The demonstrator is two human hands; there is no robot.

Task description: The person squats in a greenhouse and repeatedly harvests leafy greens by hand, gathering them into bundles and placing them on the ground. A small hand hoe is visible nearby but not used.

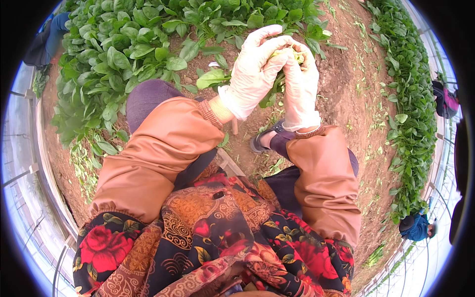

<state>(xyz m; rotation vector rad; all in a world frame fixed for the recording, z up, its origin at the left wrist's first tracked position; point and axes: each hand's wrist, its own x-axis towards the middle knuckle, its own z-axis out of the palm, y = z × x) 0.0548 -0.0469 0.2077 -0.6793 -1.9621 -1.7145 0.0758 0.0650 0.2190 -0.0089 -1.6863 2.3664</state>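
My left hand (256, 67) and my right hand (302, 85), both in thin whitish gloves, meet at the upper middle around a small bunch of leafy greens (272, 94). Its pale yellow-green stem ends show between my fingers at the top, and the leaves hang below, partly hidden by my hands. Both hands are closed on the bunch. Just left of my left wrist, a broad green leaf (211, 78) lies close to the glove. Brown sleeve covers reach from my wrists up both forearms.
Dense spinach-like plants (118, 59) grow at the upper left, another row (412, 111) along the right. Bare soil (345, 85) with scattered leaves lies between. A trowel-like wooden handle (234, 126) stands below my left wrist. Other people crouch at the far left and right edges.
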